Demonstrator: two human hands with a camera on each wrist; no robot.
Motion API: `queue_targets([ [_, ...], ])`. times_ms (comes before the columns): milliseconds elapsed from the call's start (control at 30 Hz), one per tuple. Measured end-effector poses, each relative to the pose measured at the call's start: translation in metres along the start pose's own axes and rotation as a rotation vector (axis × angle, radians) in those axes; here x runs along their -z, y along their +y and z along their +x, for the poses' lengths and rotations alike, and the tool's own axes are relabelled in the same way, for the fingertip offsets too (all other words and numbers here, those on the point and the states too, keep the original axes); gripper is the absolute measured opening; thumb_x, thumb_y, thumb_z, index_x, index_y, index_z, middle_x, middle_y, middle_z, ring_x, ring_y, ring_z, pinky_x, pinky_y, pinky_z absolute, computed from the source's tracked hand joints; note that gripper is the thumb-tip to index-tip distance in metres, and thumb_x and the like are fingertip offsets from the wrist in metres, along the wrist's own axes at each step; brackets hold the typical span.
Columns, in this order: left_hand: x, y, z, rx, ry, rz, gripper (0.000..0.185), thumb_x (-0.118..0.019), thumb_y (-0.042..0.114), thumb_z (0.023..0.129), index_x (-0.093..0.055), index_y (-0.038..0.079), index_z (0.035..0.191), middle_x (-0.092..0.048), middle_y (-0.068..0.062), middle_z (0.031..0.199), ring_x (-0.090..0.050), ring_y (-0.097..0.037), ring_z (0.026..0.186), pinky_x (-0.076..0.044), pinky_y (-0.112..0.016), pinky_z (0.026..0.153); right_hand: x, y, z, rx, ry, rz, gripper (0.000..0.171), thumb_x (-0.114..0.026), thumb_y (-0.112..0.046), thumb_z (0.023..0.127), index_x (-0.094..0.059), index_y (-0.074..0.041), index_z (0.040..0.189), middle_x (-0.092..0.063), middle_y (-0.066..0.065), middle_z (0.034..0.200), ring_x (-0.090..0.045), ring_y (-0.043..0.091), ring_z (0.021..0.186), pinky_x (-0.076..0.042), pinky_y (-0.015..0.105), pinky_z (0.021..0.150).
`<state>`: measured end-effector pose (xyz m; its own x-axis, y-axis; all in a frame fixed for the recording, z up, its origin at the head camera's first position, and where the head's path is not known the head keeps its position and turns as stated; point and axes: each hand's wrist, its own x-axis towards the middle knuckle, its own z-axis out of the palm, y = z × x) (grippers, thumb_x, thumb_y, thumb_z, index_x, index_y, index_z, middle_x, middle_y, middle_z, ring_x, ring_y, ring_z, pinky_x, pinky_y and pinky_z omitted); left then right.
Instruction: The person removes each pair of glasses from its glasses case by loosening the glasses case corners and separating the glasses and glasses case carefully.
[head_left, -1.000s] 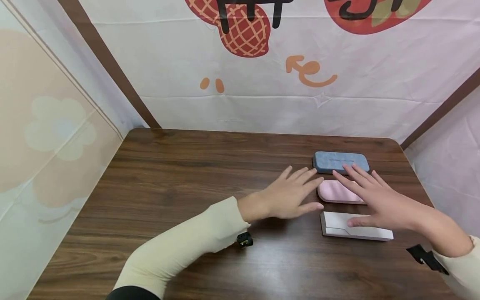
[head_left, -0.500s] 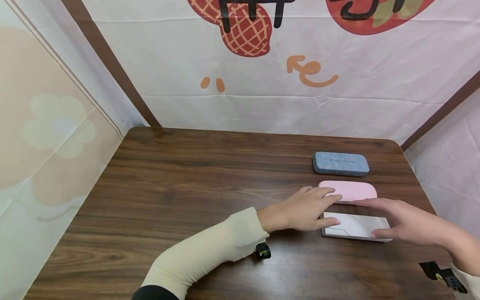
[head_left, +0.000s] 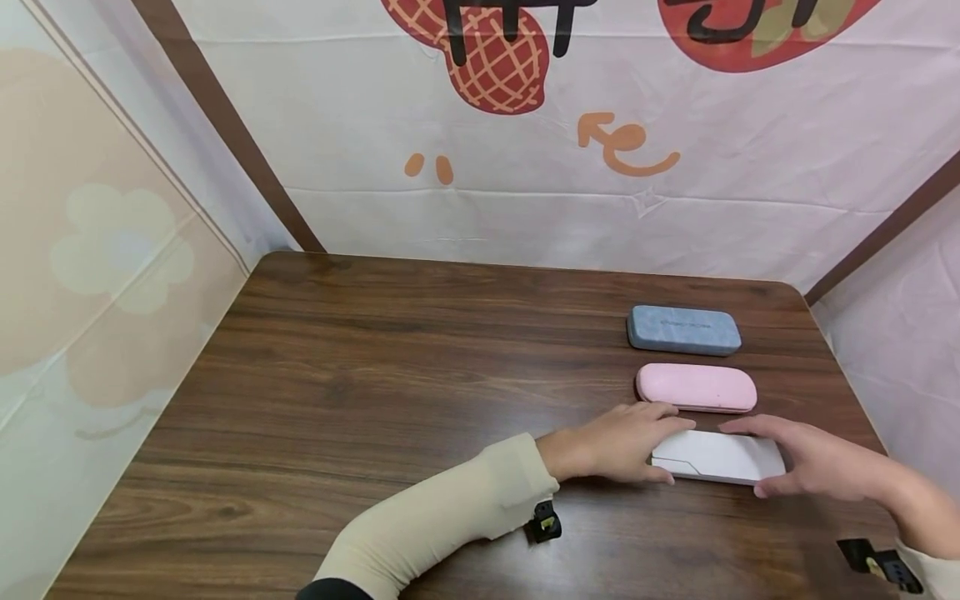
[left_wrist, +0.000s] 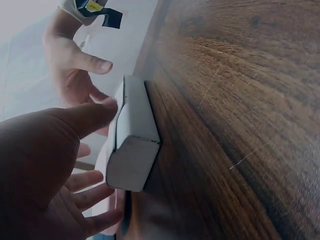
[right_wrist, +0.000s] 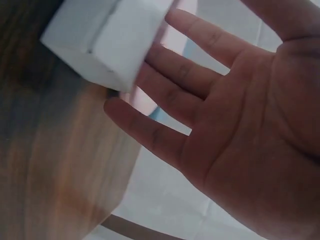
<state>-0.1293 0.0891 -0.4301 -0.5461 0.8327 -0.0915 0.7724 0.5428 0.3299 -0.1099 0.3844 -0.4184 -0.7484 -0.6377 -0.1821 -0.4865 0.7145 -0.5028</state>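
A white rectangular case (head_left: 716,457) lies flat on the dark wooden table (head_left: 375,375), near its front right. My left hand (head_left: 667,450) brackets the case's left end, thumb on the near side and fingers on the far side. In the left wrist view the thumb (left_wrist: 102,107) touches the white case (left_wrist: 132,135) while the other fingers lie spread and straight. My right hand (head_left: 772,460) brackets the right end the same way. In the right wrist view that hand (right_wrist: 225,125) shows straight fingers beside the white case (right_wrist: 105,40).
Just behind the white case lies a pink oval case (head_left: 696,387), and behind that a blue-grey case (head_left: 684,329). Fabric walls close the table in at the back and both sides. Bare wood spreads across the table's left and middle.
Both hands drew back toward me from over the blue and pink cases and came down at the two ends of the white case, which now sits slightly turned.
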Motion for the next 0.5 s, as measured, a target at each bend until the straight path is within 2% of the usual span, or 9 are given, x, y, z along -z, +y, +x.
queue_targets([
  [133, -0.0034, -0.0017, 0.0011, -0.012, 0.012, -0.031, 0.073, -0.076, 0.043, 0.092, -0.045, 0.021, 0.154, -0.051, 0.005, 0.145, -0.046, -0.006, 0.131, -0.034, -0.020, 0.108, -0.0070, 0.0023, -0.0003, -0.019, 0.012, -0.030, 0.076, -0.090, -0.032, 0.076, -0.055, -0.008, 0.139, -0.057, 0.013, 0.131, -0.045, -0.001, 0.117, -0.044, 0.022, 0.082],
  [367, -0.0069, -0.0030, 0.0036, -0.030, 0.024, -0.078, 0.067, -0.079, 0.034, 0.090, -0.051, 0.018, 0.149, -0.056, 0.003, 0.138, -0.048, -0.006, 0.125, -0.031, -0.013, 0.105, -0.0111, -0.0041, 0.0063, -0.144, -0.052, -0.029, 0.075, -0.090, -0.030, 0.074, -0.056, -0.012, 0.137, -0.056, 0.009, 0.132, -0.048, 0.026, 0.116, -0.045, 0.034, 0.084],
  [500, -0.0093, -0.0034, 0.0040, -0.024, 0.023, -0.092, 0.065, -0.080, 0.032, 0.090, -0.053, 0.019, 0.147, -0.055, 0.003, 0.138, -0.048, -0.006, 0.125, -0.031, -0.013, 0.105, -0.0107, -0.0062, 0.0090, -0.170, -0.071, -0.020, 0.072, -0.091, -0.028, 0.074, -0.057, -0.012, 0.135, -0.055, 0.011, 0.130, -0.049, 0.031, 0.116, -0.046, 0.035, 0.083],
])
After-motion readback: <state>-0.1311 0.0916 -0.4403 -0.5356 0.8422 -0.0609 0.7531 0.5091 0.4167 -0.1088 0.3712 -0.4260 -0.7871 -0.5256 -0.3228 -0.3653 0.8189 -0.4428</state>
